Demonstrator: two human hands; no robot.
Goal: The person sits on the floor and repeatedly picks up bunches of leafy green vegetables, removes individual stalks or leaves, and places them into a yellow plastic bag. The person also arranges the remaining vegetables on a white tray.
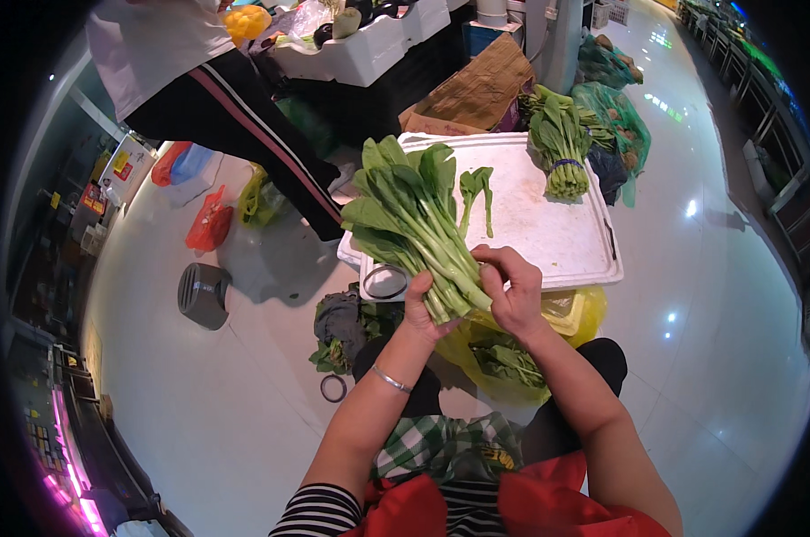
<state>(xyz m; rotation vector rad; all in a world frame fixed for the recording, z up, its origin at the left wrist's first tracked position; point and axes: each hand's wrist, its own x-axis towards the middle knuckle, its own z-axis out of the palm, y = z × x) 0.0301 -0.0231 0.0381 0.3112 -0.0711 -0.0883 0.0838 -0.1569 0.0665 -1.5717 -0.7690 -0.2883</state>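
My left hand is wrapped round the lower stems of a loose bunch of leafy greens, which looks like choy sum. Its leaves point up and left over a white foam lid. At the right side of the stem ends, the thumb and bent fingers of my right hand close on an outer stalk. A small loose sprig lies on the lid behind the bunch. Toward the lid's far right corner rests another bunch of greens, bound with a purple-blue band.
A roll of tape rests at the lid's near left corner; another ring-shaped roll is on the floor. Below my hands sits a yellow plastic bag with leaves. A person stands at the left, near a grey stool and a red bag.
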